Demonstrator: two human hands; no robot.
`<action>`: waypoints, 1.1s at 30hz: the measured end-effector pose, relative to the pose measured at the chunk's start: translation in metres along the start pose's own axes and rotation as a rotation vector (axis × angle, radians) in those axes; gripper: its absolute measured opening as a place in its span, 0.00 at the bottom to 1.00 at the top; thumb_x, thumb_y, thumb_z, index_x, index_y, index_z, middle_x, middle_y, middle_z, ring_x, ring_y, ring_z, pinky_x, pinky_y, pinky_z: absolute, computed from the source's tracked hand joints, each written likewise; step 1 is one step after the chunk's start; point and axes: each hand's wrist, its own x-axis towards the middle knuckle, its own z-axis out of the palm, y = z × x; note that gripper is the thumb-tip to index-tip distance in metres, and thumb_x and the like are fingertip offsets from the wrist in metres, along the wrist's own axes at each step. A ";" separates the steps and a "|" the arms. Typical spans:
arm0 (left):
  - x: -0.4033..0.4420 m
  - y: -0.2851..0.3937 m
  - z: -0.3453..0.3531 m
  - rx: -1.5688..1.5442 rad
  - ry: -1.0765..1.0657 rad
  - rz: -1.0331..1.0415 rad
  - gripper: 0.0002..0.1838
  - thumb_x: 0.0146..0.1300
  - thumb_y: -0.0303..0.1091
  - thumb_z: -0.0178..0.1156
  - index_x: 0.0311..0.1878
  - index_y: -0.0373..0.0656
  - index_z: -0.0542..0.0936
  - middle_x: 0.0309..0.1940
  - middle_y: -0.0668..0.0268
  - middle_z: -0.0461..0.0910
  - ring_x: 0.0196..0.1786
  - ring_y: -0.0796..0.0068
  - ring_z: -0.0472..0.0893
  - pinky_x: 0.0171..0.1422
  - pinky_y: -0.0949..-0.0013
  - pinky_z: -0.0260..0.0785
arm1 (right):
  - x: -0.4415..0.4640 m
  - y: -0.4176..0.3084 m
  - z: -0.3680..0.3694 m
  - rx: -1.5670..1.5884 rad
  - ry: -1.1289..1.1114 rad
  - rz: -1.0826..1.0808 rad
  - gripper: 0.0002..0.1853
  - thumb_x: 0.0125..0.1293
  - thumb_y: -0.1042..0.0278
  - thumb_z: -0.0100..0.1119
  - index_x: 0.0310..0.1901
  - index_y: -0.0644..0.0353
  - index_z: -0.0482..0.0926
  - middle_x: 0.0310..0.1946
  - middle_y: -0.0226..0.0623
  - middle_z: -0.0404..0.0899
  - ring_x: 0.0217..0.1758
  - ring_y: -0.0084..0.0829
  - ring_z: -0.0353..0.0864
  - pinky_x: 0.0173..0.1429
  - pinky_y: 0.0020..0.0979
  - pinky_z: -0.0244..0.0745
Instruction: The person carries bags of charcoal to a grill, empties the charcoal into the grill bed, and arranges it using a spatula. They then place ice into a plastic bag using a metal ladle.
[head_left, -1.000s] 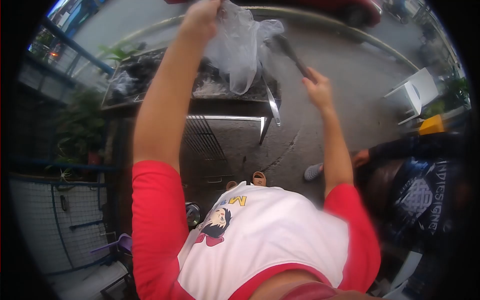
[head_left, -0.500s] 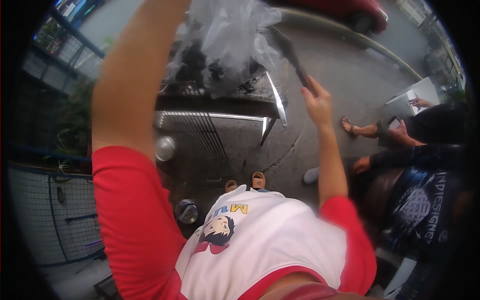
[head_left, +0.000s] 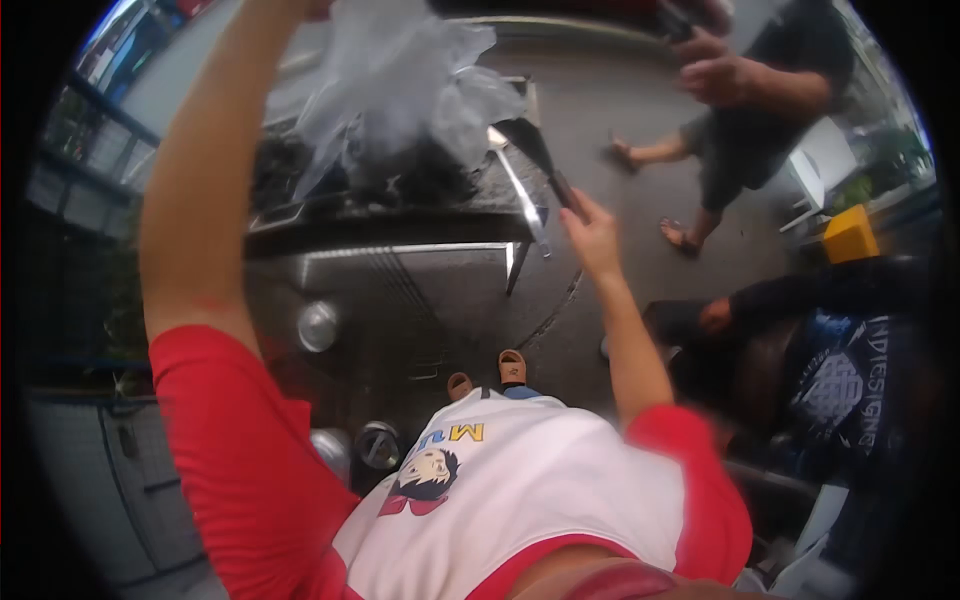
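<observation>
My right hand [head_left: 592, 232] is closed round the handle of a dark flat-bladed tool [head_left: 530, 143], its blade beside a crumpled clear plastic bag [head_left: 400, 85]. The bag spreads over a black grill [head_left: 380, 222] holding dark charcoal [head_left: 430, 180]. My left forearm reaches to the top edge, where only a blurred bit of my left hand [head_left: 318, 9] shows beside the bag; its fingers are cut off. A long silver utensil [head_left: 522, 195] lies across the grill's right end, its handle sticking out over the front edge.
A person in dark clothes [head_left: 765, 110] stands at upper right, hands around a dark object. Another person's dark sleeve [head_left: 790, 298] and printed shirt [head_left: 835, 390] are at right. A white chair [head_left: 825, 155] and yellow object [head_left: 850, 234] stand beyond. Round metal items [head_left: 318, 326] sit below the grill.
The bag and both arms have shifted left in view. My right hand keeps hold of the tool, now lower. The person at upper right has come further into view.
</observation>
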 end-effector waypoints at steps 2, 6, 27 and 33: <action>-0.025 -0.009 -0.005 -0.219 0.053 -0.076 0.09 0.72 0.37 0.48 0.40 0.47 0.76 0.29 0.69 0.76 0.31 0.74 0.76 0.37 0.66 0.72 | 0.002 0.035 0.006 -0.038 0.051 -0.069 0.23 0.61 0.68 0.63 0.57 0.67 0.75 0.41 0.42 0.84 0.42 0.26 0.81 0.49 0.28 0.74; -0.012 -0.063 -0.055 -0.160 0.049 -0.066 0.09 0.74 0.36 0.46 0.40 0.46 0.74 0.29 0.70 0.75 0.30 0.75 0.76 0.38 0.66 0.75 | -0.006 0.038 0.023 -0.291 0.101 0.099 0.19 0.59 0.63 0.63 0.49 0.65 0.77 0.38 0.55 0.81 0.45 0.55 0.80 0.49 0.43 0.74; -0.148 -0.072 -0.029 1.405 -0.322 0.037 0.31 0.42 0.28 0.69 0.53 0.33 0.72 0.41 0.51 0.79 0.48 0.56 0.78 0.55 0.63 0.69 | 0.001 -0.087 0.024 -0.300 -0.081 -0.492 0.24 0.62 0.70 0.60 0.61 0.48 0.74 0.30 0.40 0.78 0.29 0.40 0.80 0.34 0.36 0.74; -0.191 -0.105 0.016 0.630 -0.210 -0.012 0.25 0.47 0.24 0.64 0.52 0.37 0.74 0.40 0.63 0.77 0.42 0.74 0.76 0.49 0.70 0.71 | 0.026 -0.055 0.038 -0.804 -0.188 -0.473 0.22 0.63 0.62 0.59 0.60 0.41 0.74 0.29 0.38 0.77 0.30 0.44 0.81 0.33 0.42 0.77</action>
